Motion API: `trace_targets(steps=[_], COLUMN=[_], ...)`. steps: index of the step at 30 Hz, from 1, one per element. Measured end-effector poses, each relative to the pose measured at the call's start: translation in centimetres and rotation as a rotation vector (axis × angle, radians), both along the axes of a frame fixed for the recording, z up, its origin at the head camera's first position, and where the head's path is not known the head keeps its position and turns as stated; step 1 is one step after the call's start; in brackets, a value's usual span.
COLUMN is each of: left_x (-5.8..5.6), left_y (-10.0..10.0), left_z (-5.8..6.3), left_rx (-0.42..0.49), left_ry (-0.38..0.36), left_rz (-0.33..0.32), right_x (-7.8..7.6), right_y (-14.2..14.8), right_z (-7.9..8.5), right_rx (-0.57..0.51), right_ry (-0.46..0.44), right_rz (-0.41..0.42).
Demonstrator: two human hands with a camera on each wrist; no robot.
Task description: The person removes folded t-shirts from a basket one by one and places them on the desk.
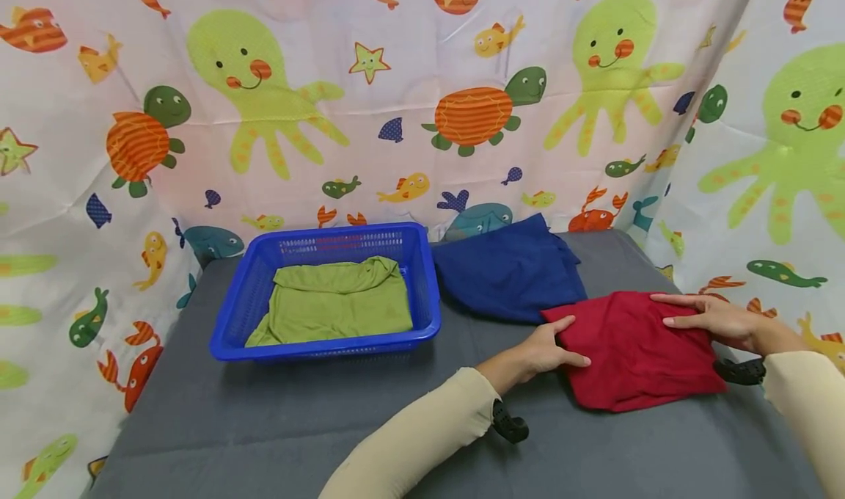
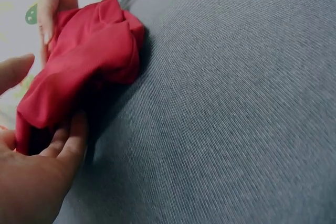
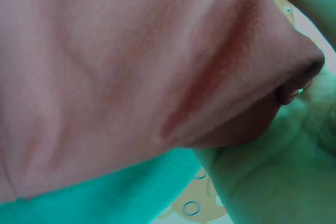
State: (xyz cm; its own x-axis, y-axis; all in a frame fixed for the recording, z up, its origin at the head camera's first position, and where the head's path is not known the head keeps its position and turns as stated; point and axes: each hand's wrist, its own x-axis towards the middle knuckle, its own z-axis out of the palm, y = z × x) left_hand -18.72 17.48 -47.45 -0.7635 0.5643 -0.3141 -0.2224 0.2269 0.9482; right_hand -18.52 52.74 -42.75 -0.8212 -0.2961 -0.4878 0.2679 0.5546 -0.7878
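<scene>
A folded red cloth (image 1: 643, 363) lies at the right of the table, between both hands. My left hand (image 1: 538, 352) is at its left end. In the left wrist view, the fingers (image 2: 71, 142) reach under the cloth's edge while the thumb (image 2: 16, 72) stands apart above it. My right hand (image 1: 722, 319) rests on the far right corner with extended fingers. The right wrist view, in distorted colours, shows the cloth (image 3: 115, 77) up close, covering part of that hand.
A blue plastic basket (image 1: 432, 293) stands left of centre, holding a folded green cloth (image 1: 339, 301). Behind the red cloth lies a folded navy cloth (image 1: 505, 268). The grey table (image 1: 297, 425) is enclosed by a curtain (image 1: 409, 66) printed with sea animals.
</scene>
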Motion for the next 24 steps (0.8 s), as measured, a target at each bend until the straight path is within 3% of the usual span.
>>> trace_targets(steps=[4, 7, 15, 24], left_x=[-0.3, -0.4, -0.2, -0.4], left_y=[-0.3, -0.5, -1.1, -2.1], left_z=[0.1, 0.0, 0.1, 0.6], left_rx=[0.072, 0.123, 0.12, 0.101], left_ry=[-0.113, -0.161, -0.174, -0.183], left_rz=[-0.049, -0.036, -0.061, -0.128], right_x=[0.6, 0.5, 0.4, 0.4], right_y=[0.7, 0.8, 0.8, 1.2], right_z=[-0.1, -0.1, -0.6, -0.4], right_rx=[-0.061, -0.08, -0.015, -0.038], right_ry=[-0.066, -0.084, -0.111, -0.087], right_rz=[0.028, 0.029, 0.026, 0.026])
